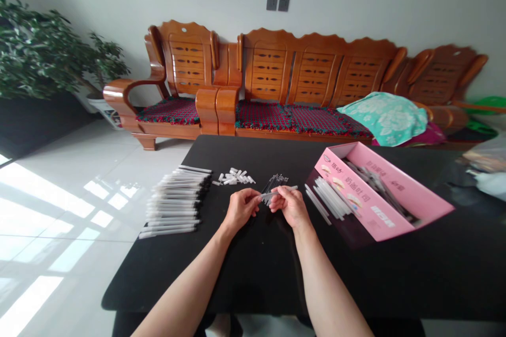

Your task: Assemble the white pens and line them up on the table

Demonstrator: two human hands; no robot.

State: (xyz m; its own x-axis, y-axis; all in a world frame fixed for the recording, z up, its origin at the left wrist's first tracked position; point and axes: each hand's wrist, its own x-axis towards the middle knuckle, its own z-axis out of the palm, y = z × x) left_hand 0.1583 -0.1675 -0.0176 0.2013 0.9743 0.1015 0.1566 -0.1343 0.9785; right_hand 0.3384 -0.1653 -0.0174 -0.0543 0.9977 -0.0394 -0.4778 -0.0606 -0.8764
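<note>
Over the black table (253, 263), my right hand (291, 208) grips a slim whitish pen barrel (293, 188) between thumb and fingers. My left hand (241, 207) is closed in a pinch at the barrel's left end; whether a small part sits between those fingertips is too small to tell. Just behind the hands lie several thin dark-and-clear pen refills (275, 181), partly hidden by the fingers. Short white plugs (237, 176) are scattered behind my left hand. To the right of my right hand rests a bunch of white barrels (331, 197).
On the left, a row of whitish pens with dark ends (174, 202) lies along the table. A pink box (366, 197) holding more pen-like sticks stands on the right. Behind the table is a wooden sofa (269, 68) with a turquoise cloth (389, 116); plants (47, 58) stand at left.
</note>
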